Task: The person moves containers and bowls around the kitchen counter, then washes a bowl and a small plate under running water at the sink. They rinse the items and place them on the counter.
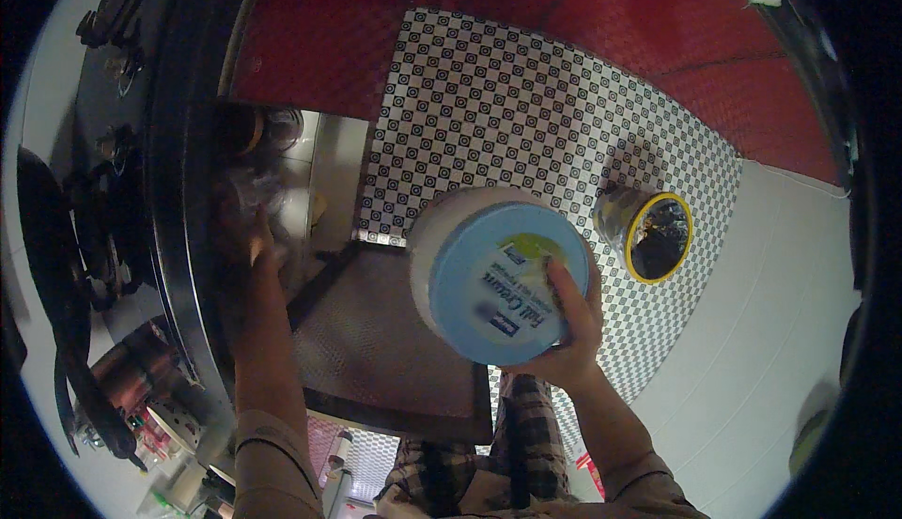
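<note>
My right hand [575,331] grips a large round white tub with a light blue lid [460,294] by its side and rim, the thumb lying over the lid. The lid faces up at a tilt, above the patterned floor. To the left, my left hand [260,242] reaches into a dim cupboard under the counter. It is beside a clear, shiny item [256,188] that I cannot make out. Shadow and blur hide most of its fingers. Further back in the cupboard stand jars [282,129].
An open brown cupboard door [395,331] juts out in front of me. On the checkered floor [489,106] stands a bin with a yellow rim [689,237]. A black stove counter [178,190] runs along the left; red cabinets [620,12] stand at the back.
</note>
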### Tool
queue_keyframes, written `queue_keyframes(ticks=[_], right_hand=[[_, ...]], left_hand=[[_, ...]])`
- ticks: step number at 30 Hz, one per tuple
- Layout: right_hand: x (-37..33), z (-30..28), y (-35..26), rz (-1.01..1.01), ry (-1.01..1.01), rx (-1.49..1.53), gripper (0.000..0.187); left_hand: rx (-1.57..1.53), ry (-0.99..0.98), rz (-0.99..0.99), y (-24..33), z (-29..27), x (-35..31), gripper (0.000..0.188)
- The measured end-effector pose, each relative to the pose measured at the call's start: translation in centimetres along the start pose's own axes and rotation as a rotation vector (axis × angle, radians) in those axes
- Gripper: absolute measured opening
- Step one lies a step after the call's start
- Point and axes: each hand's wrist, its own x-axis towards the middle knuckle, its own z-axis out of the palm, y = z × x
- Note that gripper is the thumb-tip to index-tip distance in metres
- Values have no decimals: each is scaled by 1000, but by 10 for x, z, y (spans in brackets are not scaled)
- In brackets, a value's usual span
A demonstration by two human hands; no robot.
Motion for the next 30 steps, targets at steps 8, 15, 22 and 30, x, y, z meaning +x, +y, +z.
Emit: queue_keyframes(ticks=[8, 15, 22, 30], right_hand=[[31, 36, 8, -94, -74, 64, 93], [67, 121, 23, -166, -93, 106, 91], [105, 221, 35, -450, -182, 143, 99], [119, 314, 41, -507, -268, 227, 114]], left_hand=[[-690, 128, 345, -69, 86, 33, 53], [-326, -777, -18, -9, 8, -20, 55], [-1631, -842, -657, 33, -135, -59, 50], [-1893, -696, -865, -5, -69, -47, 39]])
